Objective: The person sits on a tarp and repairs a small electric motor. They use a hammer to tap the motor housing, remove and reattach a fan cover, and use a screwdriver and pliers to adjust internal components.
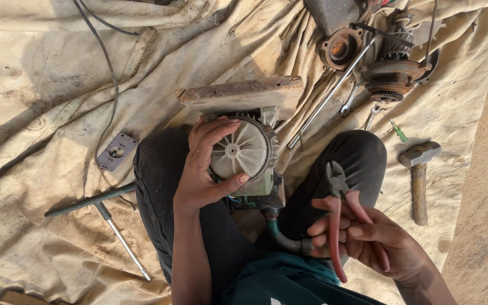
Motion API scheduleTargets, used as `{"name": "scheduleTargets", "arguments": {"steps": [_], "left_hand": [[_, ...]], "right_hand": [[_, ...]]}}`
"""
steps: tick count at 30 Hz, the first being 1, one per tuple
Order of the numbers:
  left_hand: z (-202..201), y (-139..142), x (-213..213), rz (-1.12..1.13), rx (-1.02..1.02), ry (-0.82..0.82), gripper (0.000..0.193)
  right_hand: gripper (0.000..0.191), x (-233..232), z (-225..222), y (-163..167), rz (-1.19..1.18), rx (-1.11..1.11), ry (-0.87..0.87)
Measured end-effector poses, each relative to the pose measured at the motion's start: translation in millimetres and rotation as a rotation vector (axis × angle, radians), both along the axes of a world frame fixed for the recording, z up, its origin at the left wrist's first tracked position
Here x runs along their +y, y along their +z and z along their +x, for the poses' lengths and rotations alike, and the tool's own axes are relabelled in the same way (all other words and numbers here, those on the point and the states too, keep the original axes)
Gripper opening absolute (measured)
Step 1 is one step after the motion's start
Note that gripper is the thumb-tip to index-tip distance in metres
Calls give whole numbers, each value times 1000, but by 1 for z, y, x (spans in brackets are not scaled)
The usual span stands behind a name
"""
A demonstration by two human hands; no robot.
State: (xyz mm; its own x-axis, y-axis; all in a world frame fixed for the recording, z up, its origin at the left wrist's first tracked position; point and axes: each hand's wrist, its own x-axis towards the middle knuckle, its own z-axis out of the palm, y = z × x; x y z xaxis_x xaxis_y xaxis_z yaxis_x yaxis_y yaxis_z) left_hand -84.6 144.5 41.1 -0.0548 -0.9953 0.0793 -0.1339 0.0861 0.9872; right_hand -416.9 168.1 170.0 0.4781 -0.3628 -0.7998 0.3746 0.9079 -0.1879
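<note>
Centrally, left hand (201,169) cups pale fan wheel (238,151) of motor (258,186) between knees, fingers curled on rim. Right hand (377,240), right of motor, fingers wrapped round red-handled pliers (337,220), tip up.

Warm, fairly strong daylight falls over the whole view, lighting the pale cloth (46,73) evenly, with soft-edged shadows lying in its folds and a broad dim patch across its upper left part. Nothing glares; the brightest spots are the white fan (237,151) and the long metal rod (334,89), and the darkest are the black trousers (159,169), where detail is lost. The middle is sharp, while the right hand (382,240) and the pliers (337,220) look slightly soft, and straight lines bend a little toward the edges.
</note>
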Motion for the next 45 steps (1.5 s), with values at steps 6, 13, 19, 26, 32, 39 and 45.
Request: {"name": "scheduleTargets", "arguments": {"steps": [6,13,19,26,32,39,45], "left_hand": [[-9,0,1,-35,62,52,67],[-14,-1,1,-38,113,96,62],[-15,0,-1,-18,156,102,63],[-17,-1,-1,-49,163,105,59],[-16,-1,-2,-35,151,115,62],[-15,-1,-4,-89,129,94,68],[-12,-1,-6,-57,201,81,61]], "right_hand": [[40,72,-135,-60,-497,1183,133],[37,193,-181,-210,-627,1754,575],[18,144,-169,-173,-783,1832,375],[15,-2,-134,-153,-1273,1747,362],[30,-55,-206,-232,-1402,1933,802],[10,-45,-144,-144,-1011,1508,26],[25,-24,51,-40,-1301,1119,511]]}}
